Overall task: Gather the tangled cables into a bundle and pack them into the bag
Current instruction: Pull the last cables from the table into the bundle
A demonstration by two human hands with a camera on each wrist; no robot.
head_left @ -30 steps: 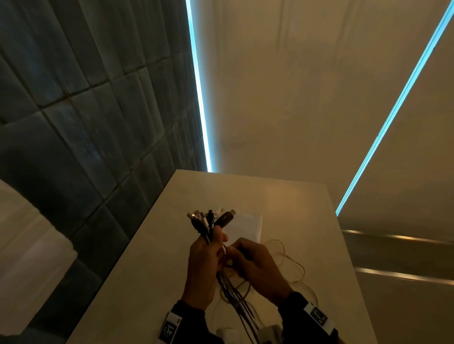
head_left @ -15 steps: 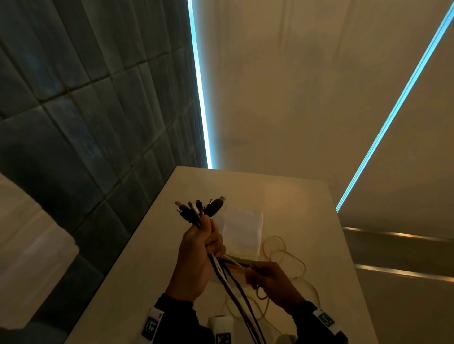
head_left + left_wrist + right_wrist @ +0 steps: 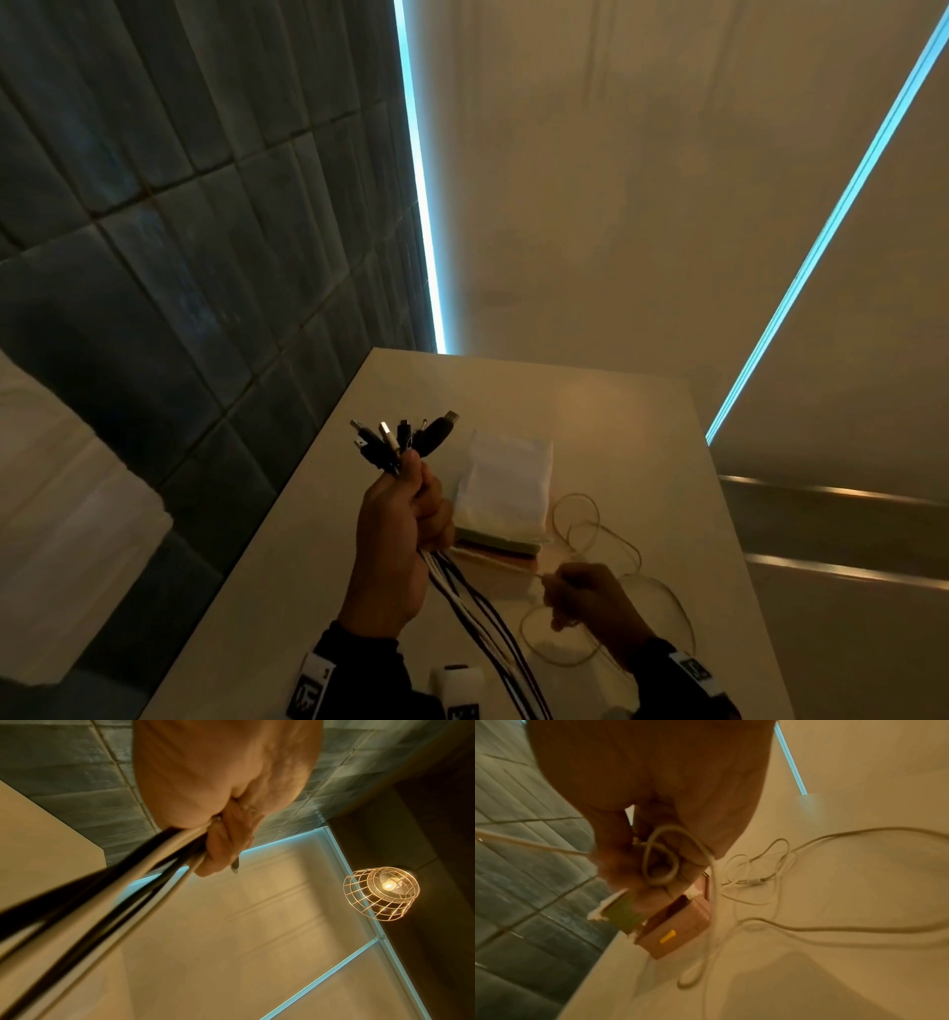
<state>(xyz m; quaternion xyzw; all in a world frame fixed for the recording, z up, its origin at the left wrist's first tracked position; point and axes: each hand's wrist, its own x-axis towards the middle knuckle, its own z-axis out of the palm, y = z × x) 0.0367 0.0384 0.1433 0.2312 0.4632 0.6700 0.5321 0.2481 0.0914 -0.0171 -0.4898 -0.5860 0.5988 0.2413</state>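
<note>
Several cables [image 3: 462, 606] fisted in left hand [image 3: 398, 539], plugs [image 3: 405, 437] level (for bundling); right hand [image 3: 590, 601] pinches thin white cord [image 3: 580, 519] above counter [image 3: 642, 411].

Cables [image 3: 477, 611] in left hand [image 3: 395, 534] are showing black & white strands mixed; plugs [image 3: 405, 437] at top are looking mostly black w/ one white, metal tips glinting silver. Thin cable [image 3: 808, 929] in right hand [image 3: 590, 601] is reading pale off-white/cream. Bag [image 3: 506, 488] is showing white on top, w/ a green band [image 3: 495, 543] & pinkish-brown base [image 3: 677, 931] carrying a small yellow mark [image 3: 668, 936]. Table [image 3: 642, 437] is glowing warm beige. Wall tiles [image 3: 179, 231] are looking dark grey-blue in a brick-like grid w/ lighter grout. Light strips [image 3: 418, 180] are glowing cyan. Wire lamp shade [image 3: 380, 894] is shining gold, in a grid pattern.
</note>
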